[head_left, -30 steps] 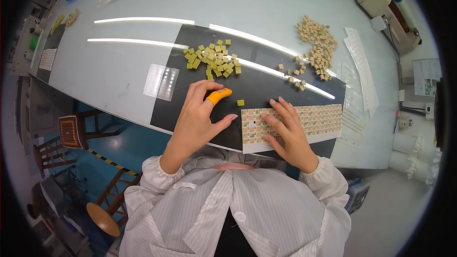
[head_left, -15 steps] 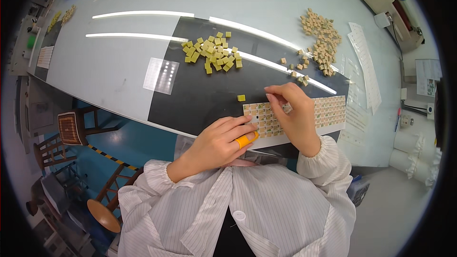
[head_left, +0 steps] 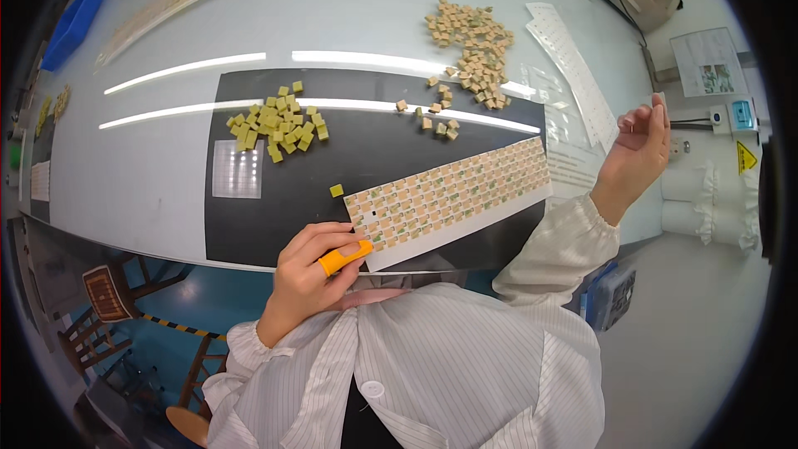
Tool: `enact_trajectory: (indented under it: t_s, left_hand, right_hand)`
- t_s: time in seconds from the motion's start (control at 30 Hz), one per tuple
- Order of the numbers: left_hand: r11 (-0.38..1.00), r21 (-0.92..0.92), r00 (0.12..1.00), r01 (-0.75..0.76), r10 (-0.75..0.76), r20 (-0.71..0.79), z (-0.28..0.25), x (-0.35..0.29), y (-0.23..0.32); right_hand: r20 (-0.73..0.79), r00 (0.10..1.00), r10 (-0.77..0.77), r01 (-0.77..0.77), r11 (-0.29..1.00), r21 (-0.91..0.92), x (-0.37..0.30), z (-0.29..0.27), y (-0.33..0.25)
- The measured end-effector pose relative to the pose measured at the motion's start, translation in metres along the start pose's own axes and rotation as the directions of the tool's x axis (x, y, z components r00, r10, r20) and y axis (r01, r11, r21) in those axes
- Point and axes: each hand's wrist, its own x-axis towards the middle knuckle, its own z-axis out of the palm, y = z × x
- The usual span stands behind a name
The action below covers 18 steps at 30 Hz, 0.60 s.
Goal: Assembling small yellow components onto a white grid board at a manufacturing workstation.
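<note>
A white sheet [head_left: 465,237] carries rows of small tan squares with green and dark marks; one spot near its left end shows a black square. My left hand [head_left: 303,274] is at that end, fingers bent around the lower left corner. An orange ring-like piece [head_left: 342,258] sits on one of its fingers, its tip by the sheet's edge. My right hand [head_left: 636,154] is raised off to the right, away from the sheet, with fingers curled and thumb and forefinger together; whatever lies between them is too small to make out. Beyond the sheet's left corner lies a single yellow-green block [head_left: 337,190].
A heap of yellow-green blocks [head_left: 281,123] and a clear square sheet [head_left: 237,170] lie on the dark mat [head_left: 291,216]. Farther back are many tan cubes [head_left: 482,54]. Long white strips [head_left: 573,66] lie at right, a blue bin [head_left: 75,25] at far left.
My right hand has moved from above the sheet out to the right and up. My left hand stays at the sheet's left end. The view has shifted rightward.
</note>
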Motion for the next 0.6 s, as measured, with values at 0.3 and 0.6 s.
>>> enact_trajectory:
  t_s: [0.3, 0.6]
  left_hand:
    - [0.998, -0.03, 0.997, 0.053, -0.054, -0.056, 0.002, -0.014, 0.003]
    - [0.997, -0.078, 0.995, -0.019, 0.011, -0.097, 0.0, -0.008, -0.004]
  right_hand:
    - [-0.204, 0.913, 0.354, -0.316, 0.928, 0.197, 0.003, -0.094, 0.052]
    - [-0.08, 0.934, 0.347, -0.341, 0.936, 0.082, 0.008, -0.073, 0.042]
